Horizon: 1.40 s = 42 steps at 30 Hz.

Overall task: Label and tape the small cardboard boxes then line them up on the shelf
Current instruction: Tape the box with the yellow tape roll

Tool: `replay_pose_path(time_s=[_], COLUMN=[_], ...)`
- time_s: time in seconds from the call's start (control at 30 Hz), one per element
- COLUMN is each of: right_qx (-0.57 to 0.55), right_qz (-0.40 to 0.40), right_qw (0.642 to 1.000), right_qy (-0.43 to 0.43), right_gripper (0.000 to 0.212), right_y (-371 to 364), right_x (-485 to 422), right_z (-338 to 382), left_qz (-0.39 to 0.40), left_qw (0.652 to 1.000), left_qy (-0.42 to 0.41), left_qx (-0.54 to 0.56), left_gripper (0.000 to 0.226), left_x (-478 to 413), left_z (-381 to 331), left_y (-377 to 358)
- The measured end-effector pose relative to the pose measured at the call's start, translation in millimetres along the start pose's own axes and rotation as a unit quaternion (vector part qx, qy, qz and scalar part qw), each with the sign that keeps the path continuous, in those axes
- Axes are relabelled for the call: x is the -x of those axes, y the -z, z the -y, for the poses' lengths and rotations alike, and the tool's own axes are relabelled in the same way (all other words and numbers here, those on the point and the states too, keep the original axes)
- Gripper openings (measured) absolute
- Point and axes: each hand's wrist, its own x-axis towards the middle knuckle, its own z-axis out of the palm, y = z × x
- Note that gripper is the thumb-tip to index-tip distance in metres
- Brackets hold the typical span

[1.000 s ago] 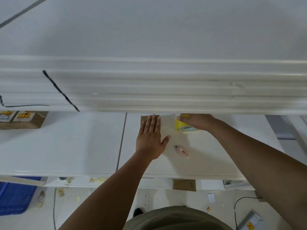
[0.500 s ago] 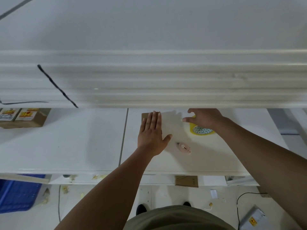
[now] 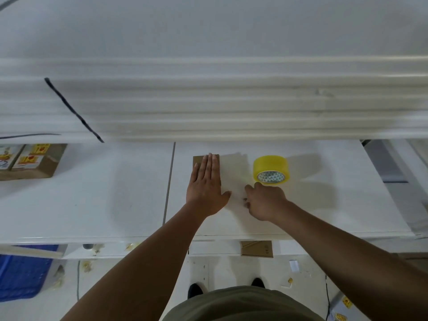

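White worktable [image 3: 92, 205] across the middle band of the frame, seam line running down it just left of centre. Stacked white shelf boards [image 3: 231, 100] above, blurred, filling the upper-middle. Blue crate [image 3: 20, 272] lower left, under the table edge. Two finished small boxes [image 3: 27, 162] with yellow-red labels at the left edge, side by side on the table, well apart from the work spot. Flat cardboard piece [image 3: 198, 160] at centre, mostly covered; pale sheet or flap [image 3: 234, 172] lying just right of it, too washed out to identify. Left hand [image 3: 207, 188] spread flat, fingers together and straight, palm pressing down on the cardboard, gripping nothing. Yellow tape roll [image 3: 270, 169] standing on edge just right of centre, free on the table, near the right hand but not touching as far as visible. Right hand [image 3: 266, 200] knuckles up, fingers curled under near the pale sheet; pinching something or empty, cannot tell. Spare brown cardboard [image 3: 256, 249] on the ledge below the table edge.

Risks, as judgement: roll on its edge likely to roll off rightward if knocked by the right hand. Cardboard likely to slide or spring open if the left palm lifts early. Tape end possibly lost back onto the roll, costing time. Small item under the right fingers possibly dropped off the front edge.
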Motion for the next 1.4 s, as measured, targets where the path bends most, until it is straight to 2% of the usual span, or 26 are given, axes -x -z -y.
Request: replay_pose_path(time_s=[0.1,0.2,0.27,0.33,0.4,0.47,0.5,0.63,0.73,0.87,1.0,1.03,1.13,1.2,1.33,1.4], right_qx=[-0.024,-0.160,-0.332,-0.458,-0.515,-0.528,-0.512,-0.367,-0.302,-0.305,-0.426,-0.415,-0.277,-0.256,-0.231,-0.245], right_qz=[0.002,-0.085,-0.151,-0.184,-0.205,-0.214,-0.212,-0.152,-0.088,-0.065,-0.026,-0.042,-0.118,-0.135,-0.144,-0.131], right_qw=[1.000,0.983,0.931,0.868,0.830,0.820,0.830,0.918,0.949,0.950,0.904,0.909,0.953,0.957,0.962,0.960], right_qy=[-0.012,-0.017,-0.028,-0.049,-0.057,-0.062,-0.063,-0.017,0.010,0.027,-0.018,-0.024,-0.017,-0.009,-0.024,-0.038], right_gripper=[0.046,0.037,0.028,0.028,0.032,0.032,0.029,0.018,0.018,0.024,0.018,0.018,0.022,0.025,0.029,0.040], right_y=[-10,-3,11,26,37,39,38,28,23,15,-10,-15,-27,-30,-35,-36], right_x=[3,0,-6,-18,-31,-41,-45,-43,-32,-17,-7,-7,-6,-6,-6,-4], right_z=[3,5,10,19,29,38,41,40,32,29,30,28,22,20,17,16], left_qz=[0.025,0.020,-0.007,-0.014,-0.020,-0.028,-0.028,-0.032,-0.033,-0.033,-0.039,-0.054,-0.099,-0.109,-0.135,-0.097], left_qw=[0.998,0.987,0.983,0.986,0.993,0.994,0.994,0.993,0.993,0.992,0.989,0.985,0.981,0.983,0.984,0.983], left_qy=[-0.004,-0.009,-0.018,-0.035,-0.053,-0.055,-0.054,-0.056,-0.048,-0.053,-0.028,-0.004,0.058,0.068,0.079,0.129], left_qx=[0.055,0.157,0.184,0.160,0.105,0.091,0.095,0.097,0.106,0.114,0.143,0.161,0.158,0.133,0.091,0.082], left_gripper=[0.099,0.073,0.067,0.067,0.067,0.066,0.065,0.065,0.066,0.066,0.067,0.066,0.053,0.051,0.069,0.086], left_x=[-3,-4,2,10,16,19,19,18,18,17,23,25,22,19,19,13], left_z=[3,17,28,32,30,28,28,29,29,33,32,29,23,20,17,15], left_y=[7,16,18,17,11,9,10,13,13,15,16,17,19,21,17,16])
